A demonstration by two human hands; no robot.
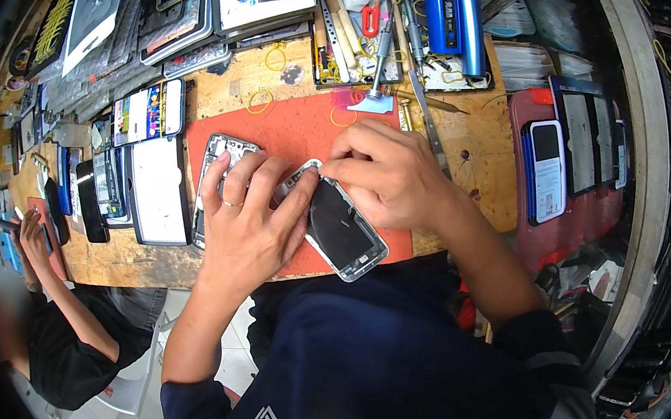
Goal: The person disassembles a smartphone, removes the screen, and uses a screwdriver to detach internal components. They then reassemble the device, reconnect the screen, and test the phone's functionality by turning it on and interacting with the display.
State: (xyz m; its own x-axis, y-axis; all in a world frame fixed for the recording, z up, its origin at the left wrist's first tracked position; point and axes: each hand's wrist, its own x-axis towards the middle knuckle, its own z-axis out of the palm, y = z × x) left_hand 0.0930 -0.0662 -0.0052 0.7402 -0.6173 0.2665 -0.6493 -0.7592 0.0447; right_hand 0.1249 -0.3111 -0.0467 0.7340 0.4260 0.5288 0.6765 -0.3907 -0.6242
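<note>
A phone screen part (339, 226) with a white rim and a dark back lies slanted on the orange mat (222, 118). My left hand (247, 220) holds it, its index finger on the top end and the thumb along the near left side; a ring shows on one finger. At the part's top right corner, my right hand (389, 174) is closed in a pinch. Whatever is between those fingertips is hidden. Under and beside my left fingers sits an opened phone body (216, 154) with its inner parts showing.
Beyond the mat are tweezers (431, 133), screwdrivers (382, 57) and a blue device (449, 24). Phones and a white panel (157, 189) stand at left, below stacked screens. A red tray (532, 224) with phones is at right. Another person (81, 338) sits at left.
</note>
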